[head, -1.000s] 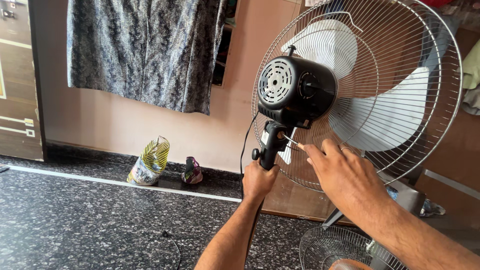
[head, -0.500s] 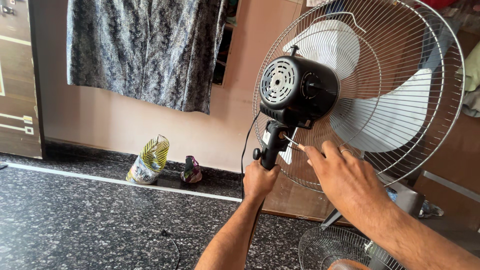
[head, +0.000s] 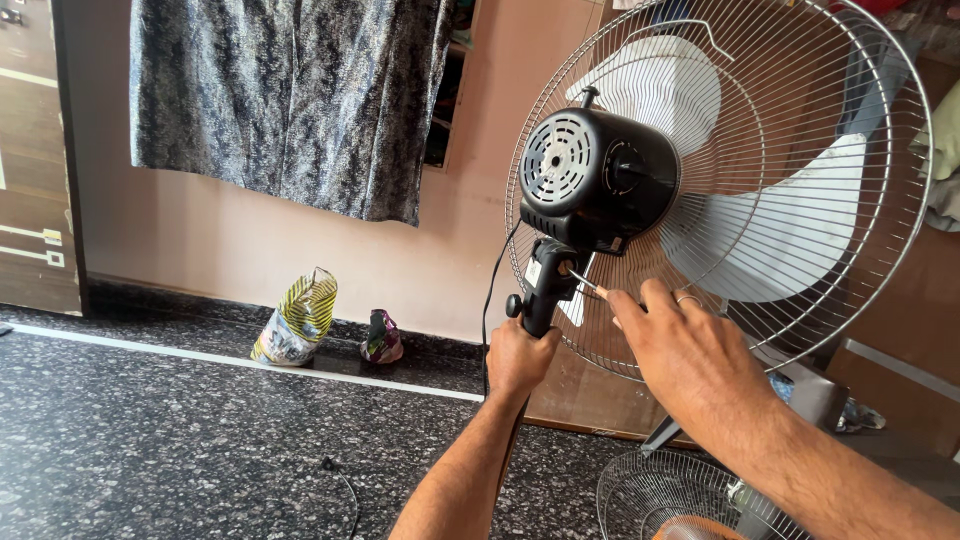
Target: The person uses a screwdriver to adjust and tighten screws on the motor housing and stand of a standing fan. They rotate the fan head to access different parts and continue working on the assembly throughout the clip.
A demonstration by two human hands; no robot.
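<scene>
**Screwdriver on the fan neck**

Screwdriver (head: 583, 283) tip sits on the black neck (head: 545, 285) under the fan motor (head: 598, 178). Right hand (head: 690, 355) pinches it, left hand (head: 520, 355) clenched round the neck. Wire cage (head: 800, 330) behind, spare grille (head: 650, 490) on the floor.

A speckled dark stone floor (head: 150, 440) is bordered by a pink wall (head: 230, 240), where patterned grey cloth (head: 290, 100) is hung.

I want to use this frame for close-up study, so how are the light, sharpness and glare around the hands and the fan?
Head view: soft, even daylight, no harsh shadows; left hand, right hand and fan motor are sharp; screwdriver tip small but readable; wire guard catches mild glints; white blade bright, not blown out; slight wide-angle stretch at edges.
</scene>
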